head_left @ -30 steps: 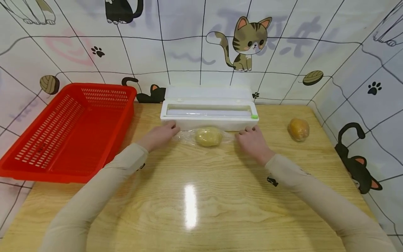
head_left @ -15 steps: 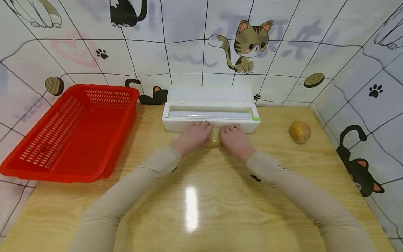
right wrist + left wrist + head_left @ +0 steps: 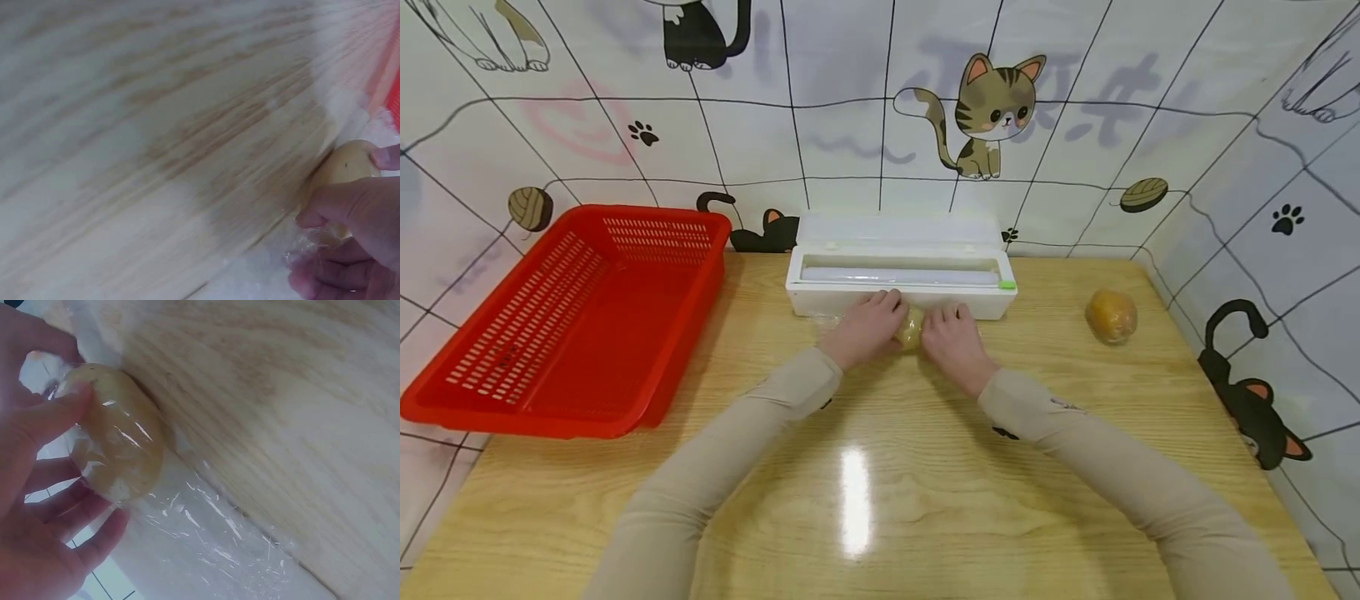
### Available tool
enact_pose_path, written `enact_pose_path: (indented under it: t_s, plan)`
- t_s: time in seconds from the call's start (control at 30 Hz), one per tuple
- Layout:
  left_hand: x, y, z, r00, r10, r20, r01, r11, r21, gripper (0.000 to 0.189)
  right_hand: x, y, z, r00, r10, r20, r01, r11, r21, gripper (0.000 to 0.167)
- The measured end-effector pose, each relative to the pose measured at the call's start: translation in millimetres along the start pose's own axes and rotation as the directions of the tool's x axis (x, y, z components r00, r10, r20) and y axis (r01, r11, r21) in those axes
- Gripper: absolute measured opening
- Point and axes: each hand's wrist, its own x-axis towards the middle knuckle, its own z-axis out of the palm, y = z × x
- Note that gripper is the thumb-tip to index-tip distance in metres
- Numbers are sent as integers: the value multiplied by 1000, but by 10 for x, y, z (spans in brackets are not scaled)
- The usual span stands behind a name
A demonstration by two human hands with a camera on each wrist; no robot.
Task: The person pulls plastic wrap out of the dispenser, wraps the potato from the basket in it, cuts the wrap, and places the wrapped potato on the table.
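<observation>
A pale yellow potato (image 3: pixel 912 330) in clear cling film lies in front of the white film dispenser (image 3: pixel 820 302). From its left side my left hand (image 3: pixel 867 327) holds it, thumb on top and fingers curled beneath in the left wrist view. A loose tail of film (image 3: pixel 206 531) stretches away from the potato (image 3: pixel 122 447) there. My right hand (image 3: pixel 953 343) grips the wrapped potato from the other side. In the right wrist view, crumpled film (image 3: pixel 306 250) shows between its thumb and fingers. Both hands hide much of the potato in the head view.
The dispenser's lid (image 3: pixel 898 229) is raised, with a film roll (image 3: pixel 902 275) inside and a green slider (image 3: pixel 1007 285) at right. A red basket (image 3: pixel 572 350) stands on the left. Another film-wrapped, orange-yellow item (image 3: pixel 1112 317) sits at the right of the wooden table (image 3: pixel 925 500).
Both hands have moved inward from the film's two ends to the potato and now hold it between them. Over the last half second they have barely shifted.
</observation>
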Motion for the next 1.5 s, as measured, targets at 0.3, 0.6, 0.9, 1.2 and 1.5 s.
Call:
enact_pose_path:
  t_s: [0.3,0.6,0.9,1.2,1.5]
  plan:
    - [-21,18,-99,997,35,66,-32,998,-49,52,-81,-12,-199,963,32,269,-85,978,190,14]
    - [-83,54,-105,986,-27,165,68,967,-246,49,-209,-120,-355,958,21,285,-110,948,299,22]
    - [-30,177,-143,993,-106,54,119,919,-375,41,-285,-209,-416,960,53,273,-151,923,354,30]
    - [97,274,-180,985,-126,120,162,918,-361,19,-305,-199,-468,936,106,337,-234,900,368,35]
    - [167,193,-237,956,-62,285,185,885,-428,33,-275,-61,-362,908,5,419,-318,658,682,34]
